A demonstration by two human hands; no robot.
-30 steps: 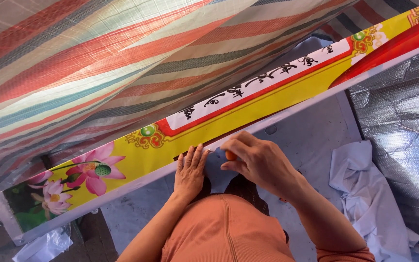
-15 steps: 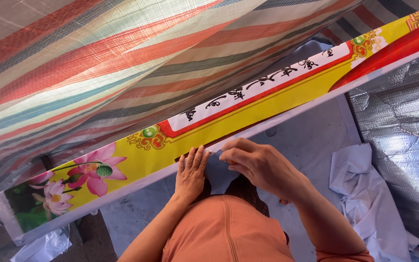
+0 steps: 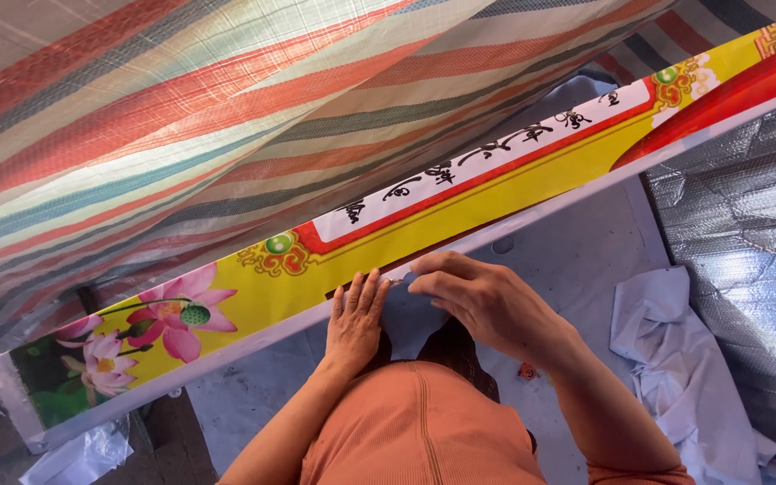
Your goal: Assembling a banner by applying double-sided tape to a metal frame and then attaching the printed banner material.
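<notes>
A long yellow banner panel [image 3: 460,216] with a red strip, dark lettering and pink lotus flowers runs slantwise across the view, bordered by a white lower edge [image 3: 253,341]. My left hand [image 3: 357,319] lies flat on that lower edge, fingers straight and pointing up at the yellow part. Just to its right, my right hand [image 3: 487,301] curls over the same edge, with thumb and fingertips pinched on the white border. Whether a small tool sits in those fingers is hidden. My orange top [image 3: 415,431] fills the bottom middle.
A striped woven tarp [image 3: 226,135] hangs over the upper left. Silver bubble foil [image 3: 747,269] covers the right side, with a crumpled white cloth [image 3: 684,377] beside it. A small red item [image 3: 527,370] lies on the grey floor; a plastic bag [image 3: 83,454] sits at bottom left.
A small orange item seen at my right fingertips one second ago no longer shows. My right hand has closed in lower on the white edge; the left hand stays flat.
</notes>
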